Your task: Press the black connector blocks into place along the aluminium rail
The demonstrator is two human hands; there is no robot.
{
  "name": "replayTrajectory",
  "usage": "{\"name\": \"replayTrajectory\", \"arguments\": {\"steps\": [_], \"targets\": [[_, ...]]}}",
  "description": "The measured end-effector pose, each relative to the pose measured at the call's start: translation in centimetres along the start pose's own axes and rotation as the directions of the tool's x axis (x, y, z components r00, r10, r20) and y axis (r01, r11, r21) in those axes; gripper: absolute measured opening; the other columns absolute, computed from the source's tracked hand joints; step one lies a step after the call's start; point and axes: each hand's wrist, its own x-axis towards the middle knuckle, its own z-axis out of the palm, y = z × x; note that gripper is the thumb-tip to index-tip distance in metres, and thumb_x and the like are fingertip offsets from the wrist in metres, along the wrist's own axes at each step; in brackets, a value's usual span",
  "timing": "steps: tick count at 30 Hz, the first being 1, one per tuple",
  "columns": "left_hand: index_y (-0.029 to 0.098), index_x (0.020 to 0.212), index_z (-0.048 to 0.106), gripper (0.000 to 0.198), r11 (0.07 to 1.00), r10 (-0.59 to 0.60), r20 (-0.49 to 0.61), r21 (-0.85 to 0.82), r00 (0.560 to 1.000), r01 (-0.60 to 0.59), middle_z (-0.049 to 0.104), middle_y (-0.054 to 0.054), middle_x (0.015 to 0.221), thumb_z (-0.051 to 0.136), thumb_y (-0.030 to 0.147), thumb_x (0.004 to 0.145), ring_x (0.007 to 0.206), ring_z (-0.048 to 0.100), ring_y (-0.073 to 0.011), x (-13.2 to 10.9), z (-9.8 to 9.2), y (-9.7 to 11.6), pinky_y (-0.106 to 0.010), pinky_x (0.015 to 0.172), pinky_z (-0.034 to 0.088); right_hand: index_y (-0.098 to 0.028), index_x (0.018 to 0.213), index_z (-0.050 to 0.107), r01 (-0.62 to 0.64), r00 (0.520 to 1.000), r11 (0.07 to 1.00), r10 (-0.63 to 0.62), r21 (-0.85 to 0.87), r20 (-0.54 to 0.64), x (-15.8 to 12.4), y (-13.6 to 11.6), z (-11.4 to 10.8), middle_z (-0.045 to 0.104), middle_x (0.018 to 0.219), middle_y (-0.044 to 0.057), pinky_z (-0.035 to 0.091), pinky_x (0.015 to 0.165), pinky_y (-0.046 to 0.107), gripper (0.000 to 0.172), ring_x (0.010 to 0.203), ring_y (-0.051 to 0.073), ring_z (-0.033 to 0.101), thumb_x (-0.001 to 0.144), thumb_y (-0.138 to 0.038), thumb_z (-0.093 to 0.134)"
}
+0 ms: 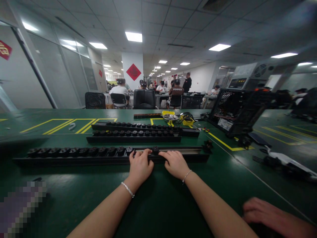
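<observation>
A long black power track rail (173,159) lies across the green table in front of me. Round black socket modules (92,151) fill its left part in a row. One separate socket module (155,150) sits in the channel to the right of that row, between my two hands. My left hand (140,165) curls over the rail, its index fingertip at the left side of this module. From the other side, my right hand (176,162) presses bent fingers against it. Both thumbs are at the rail's near edge. Another loose black module (207,146) rests by the rail's right end.
Two more filled rails (133,139) lie behind. Beyond them are a metal bowl (170,117) and black cables (187,117). An opened computer case (223,112) stands at the right. Another person's hand (260,211) reaches in at lower right. People sit at far tables.
</observation>
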Motion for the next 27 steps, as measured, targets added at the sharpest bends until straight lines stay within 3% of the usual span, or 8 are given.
{"name": "replayTrajectory", "arguments": {"steps": [9, 17, 27], "targets": [[0.024, 0.109, 0.052, 0.035, 0.998, 0.042, -0.010, 0.052, 0.999, -0.041, 0.066, -0.003, 0.099, 0.049, 0.022, 0.074, 0.100, 0.053, -0.0229, -0.2, 0.2, -0.1, -0.051, 0.101, 0.019, -0.027, 0.117, 0.053, -0.003, 1.000, 1.000, 0.003, 0.011, -0.009, 0.1, 0.2, 0.1, 0.062, 0.097, 0.003, 0.028, 0.088, 0.031, 0.043, 0.094, 0.017, 0.052, 0.077, -0.015, 0.043], [0.021, 0.100, 0.054, 0.025, 0.988, 0.102, -0.033, 0.123, 0.994, -0.097, 0.065, -0.004, 0.098, 0.046, 0.020, 0.076, 0.098, 0.052, -0.0231, -0.4, 0.4, -0.3, -0.049, 0.099, 0.023, -0.024, 0.114, 0.056, 0.015, 0.999, 1.000, -0.014, 0.026, -0.031, 0.2, 0.8, 0.4, 0.063, 0.095, 0.004, 0.031, 0.089, 0.030, 0.041, 0.094, 0.016, 0.053, 0.077, -0.012, 0.043], [0.022, 0.100, 0.055, 0.026, 0.991, 0.091, -0.024, 0.105, 0.996, -0.088, 0.065, -0.006, 0.099, 0.046, 0.019, 0.076, 0.100, 0.052, -0.0235, -0.4, 0.3, -0.3, -0.051, 0.101, 0.022, -0.022, 0.113, 0.056, 0.042, 0.999, 0.999, -0.042, 0.010, -0.035, 0.2, 1.4, 0.3, 0.064, 0.094, 0.004, 0.034, 0.089, 0.029, 0.038, 0.092, 0.015, 0.054, 0.078, -0.013, 0.044]]}}
